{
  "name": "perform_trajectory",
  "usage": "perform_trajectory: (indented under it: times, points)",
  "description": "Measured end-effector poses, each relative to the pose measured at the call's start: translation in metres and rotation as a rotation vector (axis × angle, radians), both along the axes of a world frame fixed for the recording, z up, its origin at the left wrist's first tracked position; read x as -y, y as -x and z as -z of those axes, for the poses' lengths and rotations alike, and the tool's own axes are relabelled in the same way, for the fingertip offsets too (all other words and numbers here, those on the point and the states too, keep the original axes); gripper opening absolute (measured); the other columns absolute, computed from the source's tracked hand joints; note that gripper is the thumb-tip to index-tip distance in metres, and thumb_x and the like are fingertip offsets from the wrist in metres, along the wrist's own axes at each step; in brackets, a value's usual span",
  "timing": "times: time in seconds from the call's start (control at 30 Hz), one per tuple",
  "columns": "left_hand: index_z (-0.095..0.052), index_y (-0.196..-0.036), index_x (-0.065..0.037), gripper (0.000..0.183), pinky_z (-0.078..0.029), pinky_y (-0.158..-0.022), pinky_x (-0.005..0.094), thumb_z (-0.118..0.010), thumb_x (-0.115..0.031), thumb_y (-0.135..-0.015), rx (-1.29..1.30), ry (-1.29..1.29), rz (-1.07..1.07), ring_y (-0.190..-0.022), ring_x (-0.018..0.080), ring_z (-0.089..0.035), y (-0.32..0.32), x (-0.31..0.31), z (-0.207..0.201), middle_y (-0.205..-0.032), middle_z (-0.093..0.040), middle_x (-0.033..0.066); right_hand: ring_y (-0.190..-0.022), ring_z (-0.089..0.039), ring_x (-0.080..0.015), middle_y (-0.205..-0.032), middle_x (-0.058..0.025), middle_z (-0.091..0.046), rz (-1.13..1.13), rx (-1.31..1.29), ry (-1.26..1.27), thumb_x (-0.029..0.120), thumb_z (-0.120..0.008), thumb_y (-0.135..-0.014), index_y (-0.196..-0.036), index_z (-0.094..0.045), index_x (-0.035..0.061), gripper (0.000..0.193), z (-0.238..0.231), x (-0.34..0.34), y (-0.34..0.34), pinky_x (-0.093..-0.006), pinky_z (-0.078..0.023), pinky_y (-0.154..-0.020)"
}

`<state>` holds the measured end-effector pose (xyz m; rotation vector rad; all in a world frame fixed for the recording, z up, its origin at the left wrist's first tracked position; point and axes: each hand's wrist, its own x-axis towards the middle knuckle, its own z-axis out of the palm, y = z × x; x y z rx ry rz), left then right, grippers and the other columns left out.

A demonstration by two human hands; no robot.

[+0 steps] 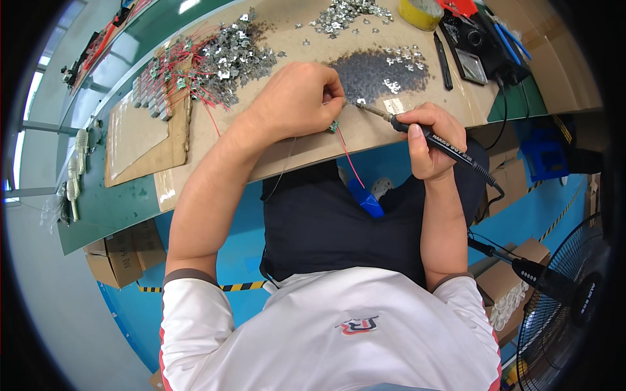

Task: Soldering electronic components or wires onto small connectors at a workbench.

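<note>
My right hand (433, 140) grips a black soldering iron (448, 149) like a pen, its metal tip pointing left toward my other hand. Thumb and forefinger pinched, my left hand (297, 101) is closed near that tip. From beneath its fingers pokes a small green circuit board (334, 126), with a red wire (349, 158) hanging over the table edge. A thin grey wire (284, 171) trails down below the left wrist. What the pinched fingertips hold is mostly hidden. Beyond the tip, small shiny metal tabs (392, 85) lie on a dark, speckled patch.
Brown board covers the green table. Metal parts (228, 62) and red-wired pieces (171, 78) pile up at left, more metal parts (342, 16) at the back. A yellow tape roll (420, 13), black pen-like tool (443, 62) and black soldering station (486, 45) stand right; a fan (564, 293) is lower right.
</note>
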<state>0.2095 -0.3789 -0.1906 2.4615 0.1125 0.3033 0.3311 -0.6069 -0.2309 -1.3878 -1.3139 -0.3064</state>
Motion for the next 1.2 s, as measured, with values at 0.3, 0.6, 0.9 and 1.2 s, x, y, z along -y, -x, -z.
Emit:
perform_trajectory:
  times: [0.3,0.6,0.9,1.2]
  points:
    - [-0.074,-0.089,0.0,0.015,-0.058,-0.069,0.0366,-0.072,-0.015,-0.086,0.058,0.233,-0.145,-0.07,0.0208,-0.071,0.001,-0.006,-0.013,-0.077,-0.074,0.0116,-0.054,-0.055,-0.006,-0.079,-0.0103,-0.072,0.054,-0.154,-0.02,0.003,-0.057,-0.101,-0.117,-0.067,-0.0035,0.021,-0.007,-0.001,0.019,-0.0194,-0.044,-0.052]
    - [-0.073,-0.093,0.0,0.017,-0.053,-0.066,0.0258,-0.082,-0.01,-0.084,-0.232,0.428,-0.044,-0.075,0.0095,-0.066,0.014,-0.028,-0.03,-0.084,-0.073,0.0043,-0.075,-0.068,-0.0277,-0.087,-0.0089,-0.074,0.076,0.135,0.33,0.0,-0.084,-0.078,-0.111,-0.07,0.0052,0.036,-0.03,-0.032,0.06,-0.0357,-0.055,-0.068]
    - [-0.081,-0.1,0.002,0.034,-0.056,-0.071,0.0293,-0.091,-0.02,-0.076,-0.24,0.347,0.226,-0.074,0.0139,-0.07,0.011,-0.014,-0.018,-0.081,-0.077,0.0097,-0.075,-0.067,-0.0225,-0.087,-0.0098,-0.073,0.071,0.096,0.265,-0.013,-0.076,-0.079,-0.116,-0.068,0.0031,0.041,-0.024,-0.031,0.057,-0.0316,-0.056,-0.066]
    - [-0.08,-0.099,0.0,0.036,-0.055,-0.07,0.0303,-0.092,-0.026,-0.076,-0.297,0.339,0.252,-0.075,0.0149,-0.07,0.006,-0.014,-0.022,-0.08,-0.076,0.0088,-0.074,-0.067,-0.0217,-0.088,-0.0107,-0.072,0.021,0.208,0.147,-0.014,-0.078,-0.082,-0.114,-0.068,0.0017,0.037,-0.022,-0.031,0.04,-0.0303,-0.054,-0.063]
